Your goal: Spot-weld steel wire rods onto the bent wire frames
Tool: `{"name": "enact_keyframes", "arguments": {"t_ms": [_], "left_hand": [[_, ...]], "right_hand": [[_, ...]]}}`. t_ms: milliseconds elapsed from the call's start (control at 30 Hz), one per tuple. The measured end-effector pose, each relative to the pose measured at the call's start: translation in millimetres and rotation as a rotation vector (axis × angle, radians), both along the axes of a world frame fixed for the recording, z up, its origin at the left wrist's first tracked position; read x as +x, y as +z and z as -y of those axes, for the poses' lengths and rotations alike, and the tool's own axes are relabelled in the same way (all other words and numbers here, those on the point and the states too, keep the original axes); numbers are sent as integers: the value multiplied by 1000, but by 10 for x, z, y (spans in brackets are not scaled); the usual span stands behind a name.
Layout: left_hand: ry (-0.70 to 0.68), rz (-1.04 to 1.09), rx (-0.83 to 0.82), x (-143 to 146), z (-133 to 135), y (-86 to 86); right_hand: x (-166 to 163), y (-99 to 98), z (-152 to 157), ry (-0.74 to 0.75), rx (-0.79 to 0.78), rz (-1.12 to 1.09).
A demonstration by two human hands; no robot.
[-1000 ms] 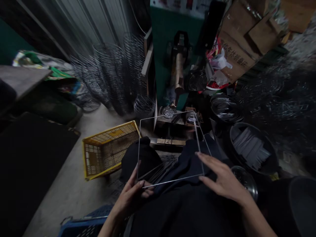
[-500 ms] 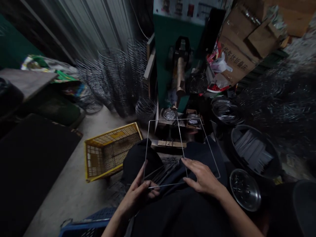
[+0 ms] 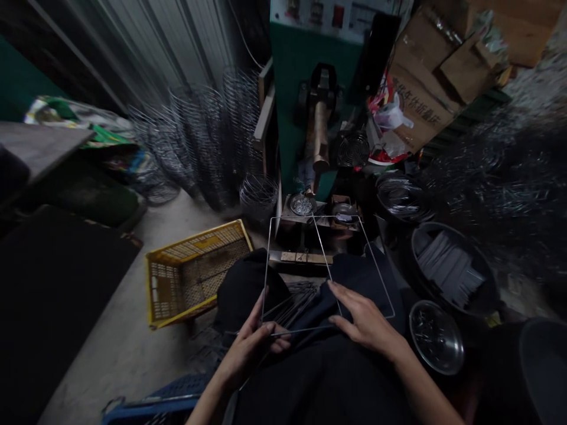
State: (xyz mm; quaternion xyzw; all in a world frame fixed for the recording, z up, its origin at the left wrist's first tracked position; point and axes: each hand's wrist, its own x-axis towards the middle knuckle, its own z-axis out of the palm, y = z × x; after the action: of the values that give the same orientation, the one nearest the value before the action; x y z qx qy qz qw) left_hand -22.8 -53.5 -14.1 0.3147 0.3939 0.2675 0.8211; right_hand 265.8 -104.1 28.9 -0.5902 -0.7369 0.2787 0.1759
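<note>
I hold a thin square wire frame (image 3: 375, 262) over my lap. My left hand (image 3: 252, 345) pinches its near left corner. My right hand (image 3: 363, 319) is closed on a straight wire rod (image 3: 322, 248) that lies across the frame from the near edge to the far edge. A bundle of loose straight wires (image 3: 292, 304) rests on my dark trousers between my knees, below the frame.
A green machine (image 3: 310, 77) with a brass-coloured head stands straight ahead. A yellow crate (image 3: 195, 271) sits on the floor at left, a blue crate (image 3: 150, 401) near my left elbow. At right are a steel bowl (image 3: 436, 336), a black tub of metal strips (image 3: 452, 265) and stacked wire frames (image 3: 208, 136).
My right hand moved left from the frame's right side to its middle, bringing the straight rod across the frame. The frame shifted slightly right. My left hand kept its grip.
</note>
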Motion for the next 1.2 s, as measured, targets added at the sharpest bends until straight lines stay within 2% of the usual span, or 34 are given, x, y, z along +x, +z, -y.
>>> {"name": "enact_keyframes", "arguments": {"t_ms": [167, 300, 367, 500, 633, 700, 867, 1000, 1200], "left_hand": [[-19, 10, 14, -3, -6, 10], [-6, 20, 13, -1, -12, -3], [0, 33, 11, 5, -13, -19], [11, 41, 3, 34, -13, -45], [-9, 72, 1, 61, -13, -59], [-14, 79, -1, 60, -14, -51], [18, 67, 25, 22, -24, 7], [32, 82, 40, -2, -32, 7], [40, 98, 64, 10, -38, 70]], "right_hand": [[62, -37, 48, 16, -64, -6], [191, -31, 77, -192, -53, 112], [207, -18, 73, -248, -6, 147], [8, 3, -10, -128, 70, 114], [-302, 11, -128, 111, 26, -20], [-362, 13, -142, 183, 26, -78], [-174, -3, -53, 52, 50, -12], [-45, 34, -14, 49, -2, -16], [-62, 96, -37, 31, -63, -34]]}}
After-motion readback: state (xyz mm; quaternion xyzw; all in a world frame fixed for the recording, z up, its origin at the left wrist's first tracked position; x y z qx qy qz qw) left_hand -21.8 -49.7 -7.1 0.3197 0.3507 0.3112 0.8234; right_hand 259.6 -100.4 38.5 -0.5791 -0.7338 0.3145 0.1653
